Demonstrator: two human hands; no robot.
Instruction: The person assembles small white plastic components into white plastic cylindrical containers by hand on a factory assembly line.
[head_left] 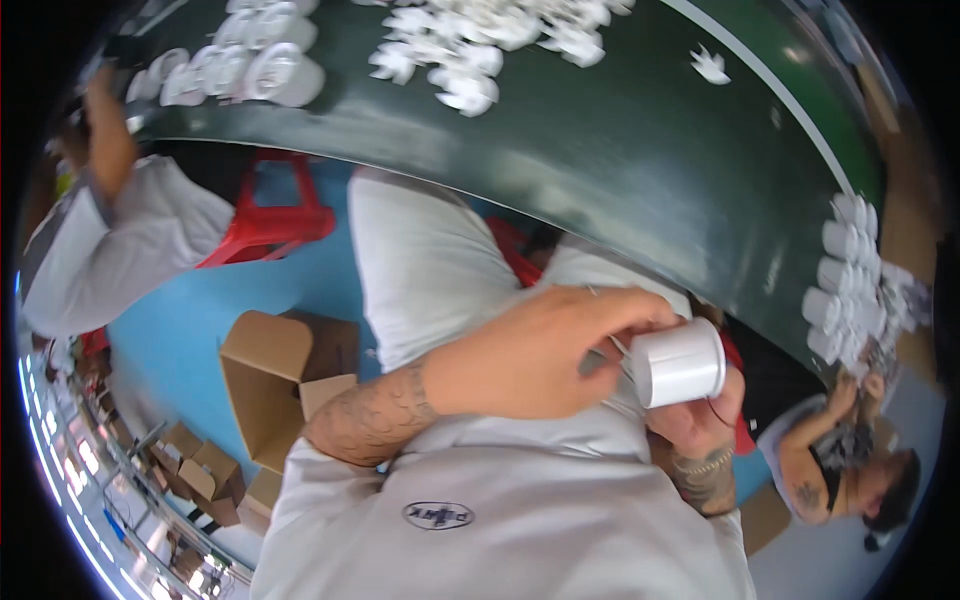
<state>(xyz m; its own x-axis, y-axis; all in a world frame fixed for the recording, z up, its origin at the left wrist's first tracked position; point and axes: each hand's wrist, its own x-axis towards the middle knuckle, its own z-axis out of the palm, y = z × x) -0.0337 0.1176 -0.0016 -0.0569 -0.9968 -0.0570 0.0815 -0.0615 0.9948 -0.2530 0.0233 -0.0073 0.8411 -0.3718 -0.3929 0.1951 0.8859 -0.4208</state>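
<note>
A glossy white cylindrical cup-like part [682,364] lies tilted on its side above my lap. My right hand [712,412] holds it from below and from the right, with most of its fingers hidden behind it. My left hand [545,350] is at the part's left end, thumb and fingers curled in toward it. A thin pale edge shows between those fingertips, too small to name. Cords circle my right wrist and fingers.
A dark green table [600,190] curves ahead, bearing white winged pieces [465,60], white cups [285,75] at the left and stacked white parts [845,270] at the right. An open cardboard box [265,390] and red stool [270,220] stand left. Co-workers sit on both sides.
</note>
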